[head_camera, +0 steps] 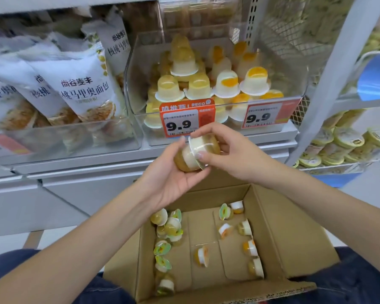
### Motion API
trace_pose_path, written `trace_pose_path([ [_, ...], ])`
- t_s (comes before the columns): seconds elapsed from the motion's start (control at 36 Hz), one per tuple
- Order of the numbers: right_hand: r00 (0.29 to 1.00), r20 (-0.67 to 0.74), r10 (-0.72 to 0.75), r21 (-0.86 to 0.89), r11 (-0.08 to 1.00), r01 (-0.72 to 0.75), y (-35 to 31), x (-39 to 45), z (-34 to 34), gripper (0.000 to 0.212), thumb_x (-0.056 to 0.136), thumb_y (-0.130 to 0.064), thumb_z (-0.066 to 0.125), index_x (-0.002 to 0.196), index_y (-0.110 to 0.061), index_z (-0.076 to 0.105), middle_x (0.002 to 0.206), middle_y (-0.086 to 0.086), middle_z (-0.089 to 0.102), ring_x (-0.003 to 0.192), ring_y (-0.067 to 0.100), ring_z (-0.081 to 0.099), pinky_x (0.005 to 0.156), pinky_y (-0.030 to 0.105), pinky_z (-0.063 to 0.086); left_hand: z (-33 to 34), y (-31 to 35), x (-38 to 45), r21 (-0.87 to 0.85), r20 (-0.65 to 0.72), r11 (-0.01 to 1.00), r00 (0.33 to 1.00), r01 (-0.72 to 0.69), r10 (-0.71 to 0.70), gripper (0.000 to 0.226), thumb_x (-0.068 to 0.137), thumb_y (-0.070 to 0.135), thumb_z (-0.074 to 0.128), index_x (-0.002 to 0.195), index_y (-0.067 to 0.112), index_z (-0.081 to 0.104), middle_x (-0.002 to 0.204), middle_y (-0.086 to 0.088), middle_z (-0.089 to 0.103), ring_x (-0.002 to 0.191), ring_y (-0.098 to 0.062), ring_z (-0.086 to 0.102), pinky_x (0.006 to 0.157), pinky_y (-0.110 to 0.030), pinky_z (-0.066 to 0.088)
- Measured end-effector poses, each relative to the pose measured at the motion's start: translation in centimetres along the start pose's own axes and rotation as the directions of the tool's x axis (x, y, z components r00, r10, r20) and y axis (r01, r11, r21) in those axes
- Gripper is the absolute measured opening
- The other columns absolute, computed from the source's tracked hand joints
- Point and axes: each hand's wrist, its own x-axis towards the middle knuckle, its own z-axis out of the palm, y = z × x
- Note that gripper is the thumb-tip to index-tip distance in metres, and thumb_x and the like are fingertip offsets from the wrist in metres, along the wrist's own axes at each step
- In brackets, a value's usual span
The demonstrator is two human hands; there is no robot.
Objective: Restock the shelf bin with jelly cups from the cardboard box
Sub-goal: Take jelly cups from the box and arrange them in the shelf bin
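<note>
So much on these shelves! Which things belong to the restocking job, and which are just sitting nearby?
Part of the job:
- jelly cups, held by left hand and right hand
- cardboard box with loose cups inside
- clear shelf bin

Just nearby:
- bread bags
- price tags
- yellow tubs

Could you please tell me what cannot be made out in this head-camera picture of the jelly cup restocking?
- Held jelly cups: the left hand and right hand cover much of them, so their count is unclear.
- Shelf bin, lower layers: hidden behind the price tags.
- Small print on those tags: too small and blurred.
- Cardboard box, near edge: cut off by the frame bottom.
</note>
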Motion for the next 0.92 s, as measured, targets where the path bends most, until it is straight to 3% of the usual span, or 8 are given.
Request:
trace_pose_path([
  [0.08, 1.000, 0.016, 0.002, 0.073, 0.997, -0.003, 0.3, 0.0, -0.9, 0.035, 0.086, -0.019, 0.069, 0.118, -0.028, 0.058, 0.116, -0.012, 0.060, 0.107, 0.013, 0.060, 0.094, 0.041, 0.051, 0.2, 0.4, 0.1, 0.051, 0.073, 0.999, 0.997, -0.008, 0.005, 0.048, 0.086, 0.024, 0.062, 0.128, 0.004, 0.051, 0.125, -0.021, 0.060, 0.115, -0.031, 0.060, 0.089, -0.037, 0.054],
  [0.22, 0.990, 0.134, -0.034, 0.203, 0.979, 0.006, 0.2, 0.3, -1.8, 0.058, 0.078, -0.014, 0.077, 0.129, -0.026, 0.052, 0.125, -0.007, 0.056, 0.116, 0.013, 0.056, 0.099, 0.037, 0.050, 0.3, 0.9, 0.5, 0.157, 0.082, 0.986, 0.995, -0.061, 0.049, 0.047, 0.078, 0.015, 0.068, 0.122, 0.001, 0.056, 0.120, -0.022, 0.063, 0.104, -0.030, 0.065, 0.079, -0.031, 0.058],
  [0.36, 0.991, 0.075, -0.112, 0.055, 0.993, 0.108, 0.0, 0.5, -1.6, 0.064, 0.075, -0.015, 0.080, 0.130, -0.030, 0.051, 0.124, -0.014, 0.056, 0.118, 0.006, 0.053, 0.098, 0.026, 0.047, 0.1, 1.3, 0.2, 0.178, 0.072, 0.983, 0.997, -0.044, 0.032, 0.055, 0.065, 0.020, 0.080, 0.114, 0.002, 0.063, 0.110, -0.019, 0.068, 0.093, -0.028, 0.069, 0.072, -0.031, 0.059],
  [0.47, 0.990, 0.069, -0.120, 0.034, 0.992, 0.118, -0.1, 0.6, -1.1, 0.058, 0.075, -0.017, 0.081, 0.125, -0.030, 0.056, 0.120, -0.017, 0.059, 0.114, 0.007, 0.055, 0.092, 0.024, 0.049, -0.3, 1.5, 0.2, 0.156, 0.069, 0.988, 0.998, 0.001, -0.012, 0.066, 0.042, 0.025, 0.094, 0.101, 0.003, 0.072, 0.114, -0.023, 0.065, 0.102, -0.033, 0.066, 0.080, -0.036, 0.058],
  [0.58, 0.987, 0.126, -0.100, 0.021, 0.995, 0.098, 0.0, 1.0, -1.2, 0.062, 0.073, -0.018, 0.082, 0.127, -0.030, 0.054, 0.123, -0.020, 0.056, 0.118, 0.003, 0.053, 0.096, 0.020, 0.046, -0.4, 1.9, 0.0, 0.122, 0.064, 0.991, 0.996, 0.049, -0.057, 0.076, 0.045, 0.025, 0.094, 0.111, -0.001, 0.065, 0.115, -0.027, 0.064, 0.101, -0.036, 0.066, 0.080, -0.038, 0.057],
  [0.69, 0.990, 0.107, -0.096, -0.003, 0.995, 0.097, 0.0, 1.1, -1.3, 0.062, 0.069, -0.018, 0.085, 0.123, -0.028, 0.057, 0.118, -0.018, 0.059, 0.113, 0.005, 0.055, 0.091, 0.018, 0.046, 0.0, 2.0, -0.5, 0.214, -0.002, 0.975, 0.998, 0.061, -0.062, 0.050, 0.064, 0.029, 0.071, 0.107, 0.004, 0.064, 0.105, -0.020, 0.070, 0.087, -0.029, 0.071, 0.079, -0.037, 0.057],
  [0.81, 0.996, 0.051, -0.080, 0.020, 0.997, 0.079, -0.3, 1.3, -1.5, 0.059, 0.067, -0.018, 0.086, 0.120, -0.024, 0.060, 0.114, -0.013, 0.063, 0.108, 0.005, 0.059, 0.091, 0.024, 0.050, 0.2, 2.6, -0.7, 0.349, 0.015, 0.935, 0.997, 0.064, -0.073, 0.050, 0.073, 0.043, 0.064, 0.117, 0.018, 0.060, 0.114, -0.013, 0.068, 0.101, -0.030, 0.067, 0.088, -0.047, 0.054],
  [0.92, 0.996, -0.085, -0.012, 0.115, 0.993, 0.022, -0.9, 1.7, -3.0, 0.057, 0.061, -0.032, 0.086, 0.113, -0.033, 0.064, 0.114, -0.010, 0.064, 0.102, 0.007, 0.063, 0.088, 0.029, 0.053, 0.2, 4.4, -0.6, 0.693, -0.053, 0.719, 0.991, -0.050, 0.119, 0.051, 0.082, 0.062, 0.050, 0.116, 0.026, 0.061, 0.111, -0.002, 0.070, 0.096, -0.020, 0.070, 0.086, -0.044, 0.056],
])
